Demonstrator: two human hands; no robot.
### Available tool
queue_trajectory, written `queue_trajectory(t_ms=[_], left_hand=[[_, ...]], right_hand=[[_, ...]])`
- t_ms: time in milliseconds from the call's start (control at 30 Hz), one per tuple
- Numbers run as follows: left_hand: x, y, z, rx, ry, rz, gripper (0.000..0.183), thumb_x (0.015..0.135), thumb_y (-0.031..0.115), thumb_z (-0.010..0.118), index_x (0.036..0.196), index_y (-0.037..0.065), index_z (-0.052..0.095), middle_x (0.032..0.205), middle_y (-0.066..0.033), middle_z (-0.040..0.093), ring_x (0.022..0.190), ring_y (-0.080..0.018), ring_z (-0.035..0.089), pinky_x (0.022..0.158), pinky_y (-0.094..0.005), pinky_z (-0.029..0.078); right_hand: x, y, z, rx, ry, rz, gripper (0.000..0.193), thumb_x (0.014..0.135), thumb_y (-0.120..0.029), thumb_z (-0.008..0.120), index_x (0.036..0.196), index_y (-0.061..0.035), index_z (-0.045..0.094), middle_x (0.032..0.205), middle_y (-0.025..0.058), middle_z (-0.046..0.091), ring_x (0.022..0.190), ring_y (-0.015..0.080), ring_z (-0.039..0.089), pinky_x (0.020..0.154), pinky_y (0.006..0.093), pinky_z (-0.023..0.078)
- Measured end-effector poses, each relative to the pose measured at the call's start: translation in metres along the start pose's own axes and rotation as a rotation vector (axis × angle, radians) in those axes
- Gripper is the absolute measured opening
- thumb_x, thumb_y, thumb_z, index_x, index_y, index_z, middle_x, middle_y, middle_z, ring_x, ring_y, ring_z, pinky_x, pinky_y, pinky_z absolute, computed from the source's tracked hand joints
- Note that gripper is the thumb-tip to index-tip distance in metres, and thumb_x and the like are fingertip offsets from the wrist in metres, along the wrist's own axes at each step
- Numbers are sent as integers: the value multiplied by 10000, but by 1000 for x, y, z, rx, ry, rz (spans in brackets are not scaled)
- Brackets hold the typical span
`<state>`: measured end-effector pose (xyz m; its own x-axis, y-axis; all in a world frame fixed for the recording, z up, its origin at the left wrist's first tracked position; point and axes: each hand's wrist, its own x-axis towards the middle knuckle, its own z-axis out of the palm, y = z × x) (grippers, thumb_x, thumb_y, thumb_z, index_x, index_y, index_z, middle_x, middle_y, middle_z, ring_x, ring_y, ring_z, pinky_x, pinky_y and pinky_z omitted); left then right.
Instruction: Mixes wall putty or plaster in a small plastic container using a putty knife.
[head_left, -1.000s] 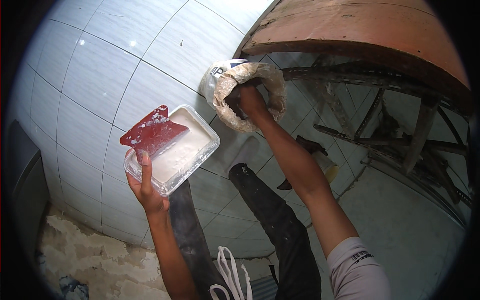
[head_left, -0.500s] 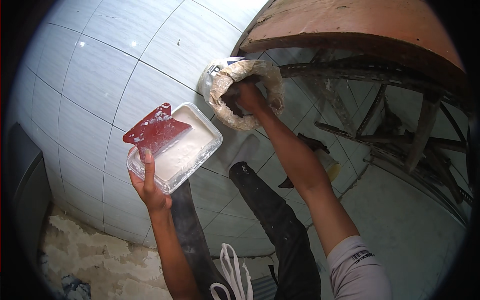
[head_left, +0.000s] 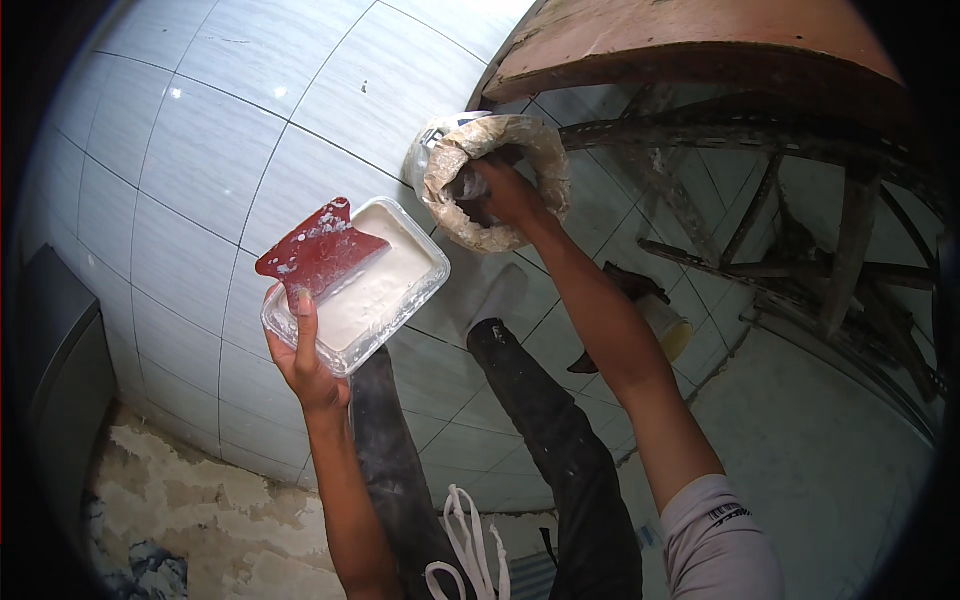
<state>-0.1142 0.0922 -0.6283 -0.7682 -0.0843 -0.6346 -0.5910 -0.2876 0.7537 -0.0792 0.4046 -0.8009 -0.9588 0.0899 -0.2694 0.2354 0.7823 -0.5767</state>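
Pale tiled floor (head_left: 330,150), with an orange-brown board (head_left: 690,50) at upper right. Left hand (head_left: 312,372): clamped on the near-left corner of a clear rectangular tray (head_left: 400,320) of white paste (head_left: 385,285), its thumb against a red, paste-flecked spreader blade (head_left: 318,250) lying across the tray's left part. Right hand (head_left: 508,195): inside the mouth of a rolled-rim bag (head_left: 547,165), beyond the tray and to its right; fingers largely hidden, grip cannot be told.

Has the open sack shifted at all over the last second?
No. Against the near corner of the orange-brown tabletop, the sack shows no clear shift either way; the right hand reaches into it.
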Motion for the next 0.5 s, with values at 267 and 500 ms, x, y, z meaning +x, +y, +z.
queue_trajectory(t_ms=[267, 500], left_hand=[[-25, 22, -5, -56, -21, 101, 415, 949, 115, 608, 1317, 0, 455, 1265, -139, 559, 1138, -236, 585, 954, -373, 511], [-10, 15, 7, -171, -70, 131, 471, 899, 154, 714, 1287, 25, 481, 1197, -94, 574, 1086, -169, 565, 936, -312, 477]], right_hand=[[-45, -83, -91, -10, -83, 75, 480, 752, 36, 644, 1206, -103, 579, 1292, 136, 554, 1187, 355, 549, 978, 433, 479], [-98, -152, -150, 77, 146, 52, 582, 682, 59, 740, 1209, -118, 569, 1268, 138, 565, 1227, 347, 521, 1036, 431, 441]])
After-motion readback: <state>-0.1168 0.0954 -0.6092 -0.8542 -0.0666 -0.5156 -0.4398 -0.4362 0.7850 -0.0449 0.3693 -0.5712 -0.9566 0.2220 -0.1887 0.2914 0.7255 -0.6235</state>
